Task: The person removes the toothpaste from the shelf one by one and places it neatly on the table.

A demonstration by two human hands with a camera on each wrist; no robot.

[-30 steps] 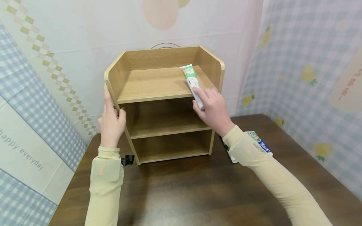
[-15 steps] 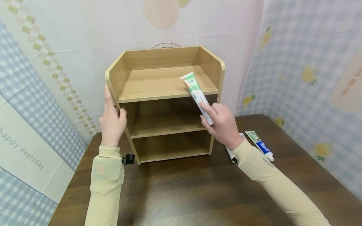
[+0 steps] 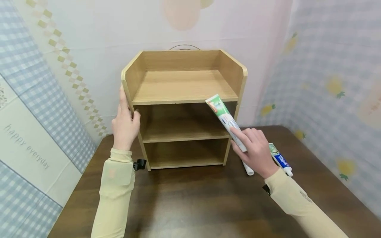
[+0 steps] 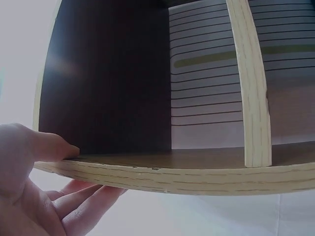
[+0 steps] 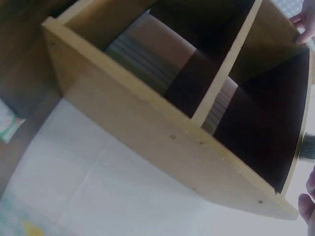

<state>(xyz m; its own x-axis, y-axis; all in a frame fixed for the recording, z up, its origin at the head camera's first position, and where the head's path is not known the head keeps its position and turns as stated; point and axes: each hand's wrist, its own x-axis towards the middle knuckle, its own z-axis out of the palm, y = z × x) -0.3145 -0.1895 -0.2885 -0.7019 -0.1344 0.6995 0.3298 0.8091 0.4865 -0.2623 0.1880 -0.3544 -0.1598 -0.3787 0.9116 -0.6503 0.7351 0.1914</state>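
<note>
A small wooden shelf unit (image 3: 178, 86) with a walled top and two compartments below stands on the table. My left hand (image 3: 126, 122) grips the edge of its left side panel. In the left wrist view the thumb (image 4: 56, 146) lies inside the panel and the fingers (image 4: 91, 204) outside. In front of the unit's right side, my right hand (image 3: 256, 152) pinches the lower part of a green-and-white toothpaste tube (image 3: 223, 115). Held tilted, the tube overlaps the top board's front edge in the head view. Fingers of the right hand (image 5: 307, 204) show at the right wrist view's edge.
Right of the unit, a green-and-blue toothpaste tube (image 3: 281, 160) lies on the dark wooden table (image 3: 190, 201). Another white tube (image 3: 248, 169) lies closer to the unit, mostly hidden behind my right hand. Patterned cloth (image 3: 321, 99) hangs behind and along both sides.
My right hand has moved down and to the right with the toothpaste tube, away from above the top board. The left hand keeps its grip on the panel; the head view has shifted slightly.
</note>
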